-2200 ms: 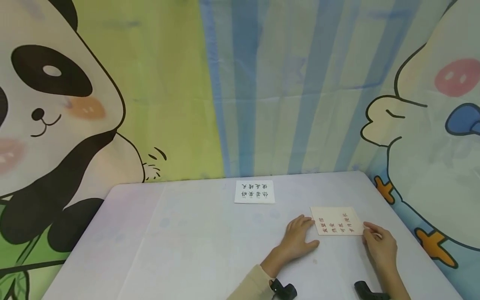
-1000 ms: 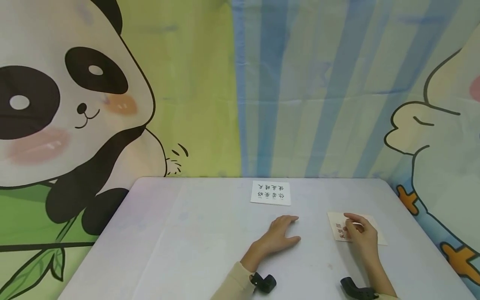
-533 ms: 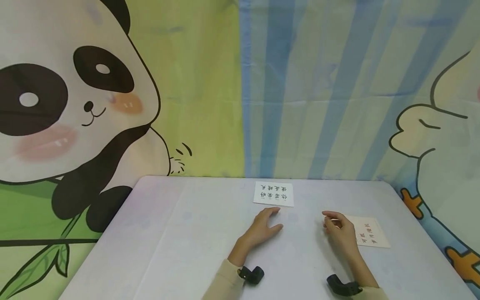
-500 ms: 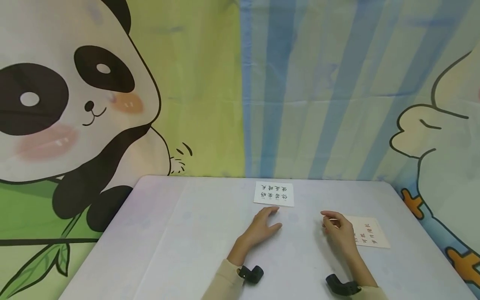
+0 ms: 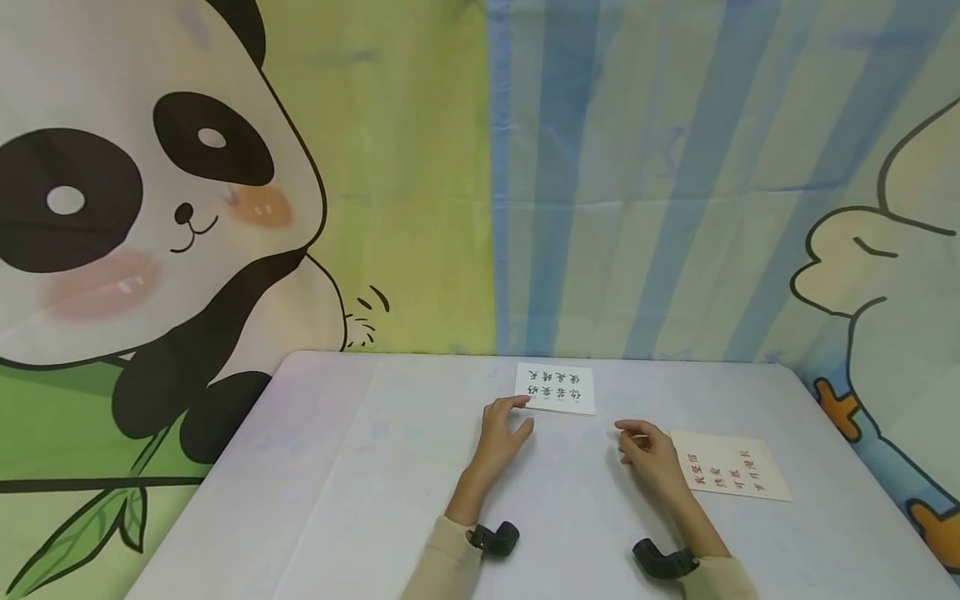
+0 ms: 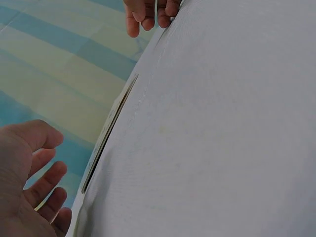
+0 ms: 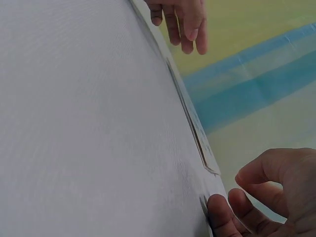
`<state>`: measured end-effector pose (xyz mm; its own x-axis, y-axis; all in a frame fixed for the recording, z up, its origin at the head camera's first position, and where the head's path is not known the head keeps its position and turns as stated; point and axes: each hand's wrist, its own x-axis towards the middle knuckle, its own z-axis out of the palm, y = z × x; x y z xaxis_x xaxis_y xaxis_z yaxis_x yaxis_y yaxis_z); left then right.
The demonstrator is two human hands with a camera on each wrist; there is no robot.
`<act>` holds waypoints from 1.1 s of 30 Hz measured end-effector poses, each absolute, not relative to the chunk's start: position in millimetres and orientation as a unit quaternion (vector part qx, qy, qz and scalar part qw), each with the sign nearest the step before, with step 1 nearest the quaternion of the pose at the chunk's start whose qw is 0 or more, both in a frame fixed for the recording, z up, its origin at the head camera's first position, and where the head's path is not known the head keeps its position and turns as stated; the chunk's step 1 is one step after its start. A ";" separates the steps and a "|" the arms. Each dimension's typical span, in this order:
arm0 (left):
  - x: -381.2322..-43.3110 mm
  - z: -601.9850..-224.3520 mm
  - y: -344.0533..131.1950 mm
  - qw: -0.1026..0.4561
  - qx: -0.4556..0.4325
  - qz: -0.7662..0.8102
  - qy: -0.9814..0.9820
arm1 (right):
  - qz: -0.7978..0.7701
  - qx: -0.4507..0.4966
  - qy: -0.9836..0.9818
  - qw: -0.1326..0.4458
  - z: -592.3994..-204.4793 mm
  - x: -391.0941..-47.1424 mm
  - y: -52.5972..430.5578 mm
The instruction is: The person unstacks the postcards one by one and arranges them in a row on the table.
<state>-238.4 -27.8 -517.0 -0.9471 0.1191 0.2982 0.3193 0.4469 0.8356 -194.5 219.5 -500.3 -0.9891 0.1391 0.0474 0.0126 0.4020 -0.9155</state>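
A small white stack of cards (image 5: 555,390) with dark handwritten-style characters lies near the table's far edge. My left hand (image 5: 497,433) is at its near left corner, index fingertip overlapping the corner in the head view, fingers loosely bent. In the left wrist view the stack's thin edge (image 6: 109,136) stands just beyond that hand (image 6: 34,173). My right hand (image 5: 651,457), fingers loosely curled and holding nothing, hovers between the white stack and a cream card (image 5: 735,467) with red characters. The right wrist view shows the right hand (image 7: 276,192) near the stack's other end (image 7: 195,126).
Both cards lie on a pale whitish table (image 5: 420,500). Behind it hangs a cloth backdrop (image 5: 405,183) printed with a panda, stripes and another cartoon animal. A black wrist camera (image 5: 495,539) sits on the left wrist, another (image 5: 663,558) on the right.
My right hand has left the cream card and moved left. My left hand has moved away from that card to the white stack's corner. The head view has turned slightly.
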 end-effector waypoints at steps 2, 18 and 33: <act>-239.1 -519.5 -27.8 0.114 -0.115 -0.495 -0.854 | 0.539 -0.050 -0.839 0.056 -500.0 -196.0 217.4; -244.1 -529.5 -24.6 0.122 -0.092 -0.451 -0.880 | 0.523 -0.058 -0.849 0.057 -506.6 -209.8 208.3; -247.1 -532.0 -33.0 0.107 -0.077 -0.428 -0.894 | 0.466 -0.020 -0.883 0.059 -511.2 -223.5 192.8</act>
<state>-247.1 -33.0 -532.0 -0.9651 0.0457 0.2579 0.2295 0.6220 0.7486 -223.5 192.8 -511.2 -0.9923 0.0906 0.0844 -0.0186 0.5651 -0.8248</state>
